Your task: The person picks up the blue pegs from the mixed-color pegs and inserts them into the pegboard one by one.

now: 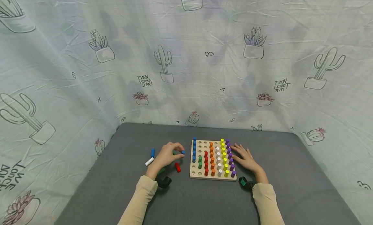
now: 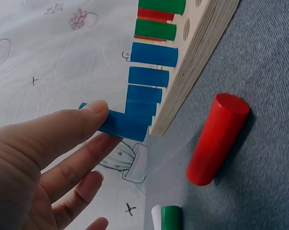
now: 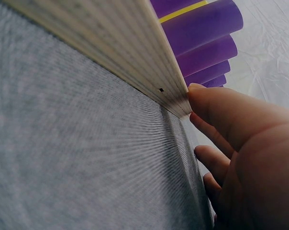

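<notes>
A wooden pegboard (image 1: 214, 178) carries upright columns of blue, green, red, orange, white, yellow and purple pegs. Just left of it, my left hand (image 1: 167, 154) pinches a blue peg (image 2: 123, 125) between thumb and fingertips. The peg lies tilted toward the blue column (image 2: 149, 76) in the left wrist view, overlapping its end there. On the board's right side rests my right hand (image 1: 246, 159), fingers extended and relaxed, thumb at the wooden edge (image 3: 171, 91) beside the purple pegs (image 3: 206, 28). Bare holes show in the green column and at the left column's near end.
Loose on the grey table (image 1: 186, 202) around my left hand lie a red peg (image 1: 177, 167), a white peg (image 1: 149, 161), another blue peg (image 1: 152, 152) and a green peg (image 1: 161, 170). A cactus-print curtain (image 1: 192, 66) stands behind the table.
</notes>
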`<action>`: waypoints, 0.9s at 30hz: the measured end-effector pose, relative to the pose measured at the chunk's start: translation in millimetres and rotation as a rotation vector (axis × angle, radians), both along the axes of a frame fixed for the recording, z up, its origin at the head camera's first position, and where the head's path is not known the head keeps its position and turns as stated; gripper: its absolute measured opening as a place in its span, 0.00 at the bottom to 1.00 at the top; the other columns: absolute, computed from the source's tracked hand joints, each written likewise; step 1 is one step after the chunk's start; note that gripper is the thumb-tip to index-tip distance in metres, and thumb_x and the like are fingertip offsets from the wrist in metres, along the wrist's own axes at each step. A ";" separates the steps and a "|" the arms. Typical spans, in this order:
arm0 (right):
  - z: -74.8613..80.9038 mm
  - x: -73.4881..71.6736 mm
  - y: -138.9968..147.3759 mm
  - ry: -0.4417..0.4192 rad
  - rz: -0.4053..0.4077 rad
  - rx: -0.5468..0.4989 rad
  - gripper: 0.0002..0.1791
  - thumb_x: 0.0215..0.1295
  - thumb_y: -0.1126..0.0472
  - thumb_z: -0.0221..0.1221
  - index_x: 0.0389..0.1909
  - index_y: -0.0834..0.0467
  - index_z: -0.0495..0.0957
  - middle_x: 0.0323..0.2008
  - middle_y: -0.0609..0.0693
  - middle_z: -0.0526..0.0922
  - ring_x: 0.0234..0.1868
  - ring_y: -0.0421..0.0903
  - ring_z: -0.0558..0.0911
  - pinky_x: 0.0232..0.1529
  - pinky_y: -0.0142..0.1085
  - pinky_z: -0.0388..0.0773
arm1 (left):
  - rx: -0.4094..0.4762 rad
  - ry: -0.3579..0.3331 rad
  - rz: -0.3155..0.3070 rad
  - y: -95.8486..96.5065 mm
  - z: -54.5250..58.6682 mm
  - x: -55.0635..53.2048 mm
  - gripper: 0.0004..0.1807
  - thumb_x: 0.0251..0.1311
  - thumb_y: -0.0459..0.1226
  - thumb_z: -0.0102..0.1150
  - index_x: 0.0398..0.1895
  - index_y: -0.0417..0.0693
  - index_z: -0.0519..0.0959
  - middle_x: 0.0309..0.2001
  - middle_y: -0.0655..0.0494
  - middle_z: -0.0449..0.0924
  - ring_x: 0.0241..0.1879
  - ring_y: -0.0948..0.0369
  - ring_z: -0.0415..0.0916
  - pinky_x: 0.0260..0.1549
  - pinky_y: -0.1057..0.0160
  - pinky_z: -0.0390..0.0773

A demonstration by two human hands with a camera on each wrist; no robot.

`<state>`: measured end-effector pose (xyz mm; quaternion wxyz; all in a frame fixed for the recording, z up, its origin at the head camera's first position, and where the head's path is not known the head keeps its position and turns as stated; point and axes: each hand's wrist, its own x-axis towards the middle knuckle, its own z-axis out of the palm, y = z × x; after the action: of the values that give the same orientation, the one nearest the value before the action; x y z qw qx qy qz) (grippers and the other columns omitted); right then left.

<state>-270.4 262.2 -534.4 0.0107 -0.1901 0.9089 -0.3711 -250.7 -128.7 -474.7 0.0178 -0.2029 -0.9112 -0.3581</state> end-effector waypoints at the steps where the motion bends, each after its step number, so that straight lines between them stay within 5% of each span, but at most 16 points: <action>1: 0.0 -0.1 0.1 0.002 0.001 0.001 0.30 0.67 0.51 0.51 0.67 0.59 0.61 0.69 0.67 0.52 0.70 0.68 0.43 0.64 0.63 0.29 | -0.002 -0.003 -0.007 0.8 0.3 0.3 0.08 0.53 0.40 0.66 0.36 0.56 0.78 0.36 0.63 0.80 0.41 0.54 0.69 0.51 0.47 0.62; 20: 0.5 0.1 -0.1 0.014 -0.001 0.002 0.30 0.67 0.51 0.52 0.67 0.59 0.61 0.68 0.67 0.53 0.69 0.68 0.44 0.64 0.63 0.30 | 0.022 -0.048 -0.129 12.4 0.3 5.0 0.11 0.55 0.40 0.64 0.39 0.45 0.79 0.37 0.59 0.80 0.41 0.57 0.74 0.40 0.58 0.74; 27: 0.2 0.0 0.0 0.014 -0.002 0.004 0.30 0.67 0.51 0.52 0.67 0.59 0.62 0.68 0.67 0.53 0.69 0.68 0.44 0.64 0.63 0.30 | 0.056 -0.058 -0.188 14.7 -2.0 4.9 0.11 0.55 0.39 0.63 0.39 0.45 0.78 0.40 0.49 0.81 0.39 0.61 0.77 0.41 0.59 0.76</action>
<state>-270.4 262.2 -534.2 0.0043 -0.1917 0.9100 -0.3677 -245.8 -114.0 -476.7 -0.0365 -0.2765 -0.8780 -0.3891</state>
